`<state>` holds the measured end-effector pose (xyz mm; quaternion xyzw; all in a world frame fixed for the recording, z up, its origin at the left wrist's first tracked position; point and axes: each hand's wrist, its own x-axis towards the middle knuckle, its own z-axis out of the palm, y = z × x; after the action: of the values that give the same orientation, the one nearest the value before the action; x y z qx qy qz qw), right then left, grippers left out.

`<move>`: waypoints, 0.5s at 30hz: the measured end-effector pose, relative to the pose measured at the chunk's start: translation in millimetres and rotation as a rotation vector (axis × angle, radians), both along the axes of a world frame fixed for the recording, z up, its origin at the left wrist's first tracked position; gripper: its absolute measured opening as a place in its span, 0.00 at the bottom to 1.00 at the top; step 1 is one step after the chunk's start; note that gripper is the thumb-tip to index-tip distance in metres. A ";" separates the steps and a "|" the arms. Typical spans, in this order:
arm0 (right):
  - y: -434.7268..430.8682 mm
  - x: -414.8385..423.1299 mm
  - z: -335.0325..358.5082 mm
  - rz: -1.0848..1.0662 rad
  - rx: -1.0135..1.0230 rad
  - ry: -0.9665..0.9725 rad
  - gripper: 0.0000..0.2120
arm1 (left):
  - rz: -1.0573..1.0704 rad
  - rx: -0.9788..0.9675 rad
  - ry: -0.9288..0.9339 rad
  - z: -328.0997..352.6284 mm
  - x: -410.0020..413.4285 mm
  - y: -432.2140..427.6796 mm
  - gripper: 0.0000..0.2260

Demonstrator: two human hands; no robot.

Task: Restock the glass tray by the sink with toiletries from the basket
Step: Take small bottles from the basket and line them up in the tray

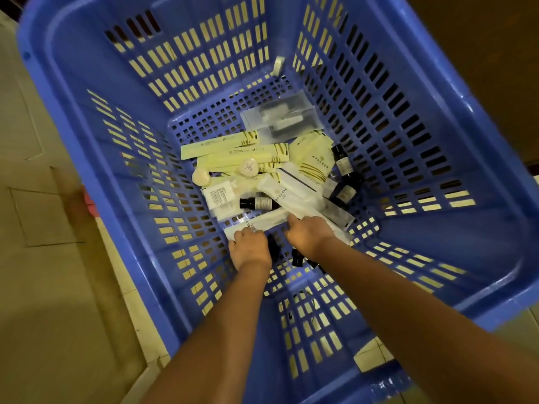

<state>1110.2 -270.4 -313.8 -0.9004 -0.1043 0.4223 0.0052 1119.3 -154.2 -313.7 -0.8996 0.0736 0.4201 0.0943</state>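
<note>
I look down into a deep blue slatted basket (87, 147) with toiletries on its floor. Both my arms reach down inside. My left hand (250, 246) is closed on the near end of a long white sachet (264, 221). My right hand (309, 233) presses on the same white packets just to the right; its fingers are curled and I cannot tell if it grips one. Further back lie cream-yellow sachets (221, 145), round soaps (249, 167), small dark bottles (342, 161) and clear grey pouches (281, 115). The glass tray is not in view.
The basket stands on a beige tiled floor (43, 287). A pink object (89, 201) shows at the basket's left outer wall. Dark small items (300, 258) lie under my wrists. A small roll (278, 65) leans on the far wall.
</note>
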 end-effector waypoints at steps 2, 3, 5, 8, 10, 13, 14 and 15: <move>1.0 -1.4 5.9 0.114 -0.050 -0.011 0.18 | 0.012 -0.006 0.001 -0.8 -1.0 -1.8 0.21; 1.2 -1.6 7.3 0.152 -0.061 -0.017 0.17 | 0.019 -0.009 0.000 -1.6 -1.4 -2.6 0.20; 1.3 -2.0 10.7 0.177 -0.083 -0.012 0.17 | 0.029 -0.022 0.003 -2.2 -1.7 -3.3 0.21; 0.4 -3.9 11.2 0.176 -0.103 -0.022 0.20 | 0.081 -0.084 -0.021 -1.4 -2.6 -4.0 0.19; 1.4 -5.3 11.8 0.184 -0.089 0.003 0.19 | 0.205 -0.155 -0.051 0.1 -2.4 -4.8 0.16; 1.7 -4.9 12.6 0.187 -0.062 0.050 0.16 | 0.557 -0.348 -0.085 3.7 0.2 -8.3 0.17; 1.0 -4.0 14.5 0.162 -0.043 0.066 0.15 | 0.694 -0.417 -0.078 5.8 1.5 -11.0 0.17; -0.2 -3.0 16.2 0.122 -0.021 0.094 0.15 | 0.842 -0.476 -0.064 8.5 2.8 -14.1 0.16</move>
<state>1107.2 -270.7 -297.5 -0.8716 -0.1544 0.4646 -0.0252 1122.2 -168.3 -305.2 -0.8604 -0.2056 0.3652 -0.2898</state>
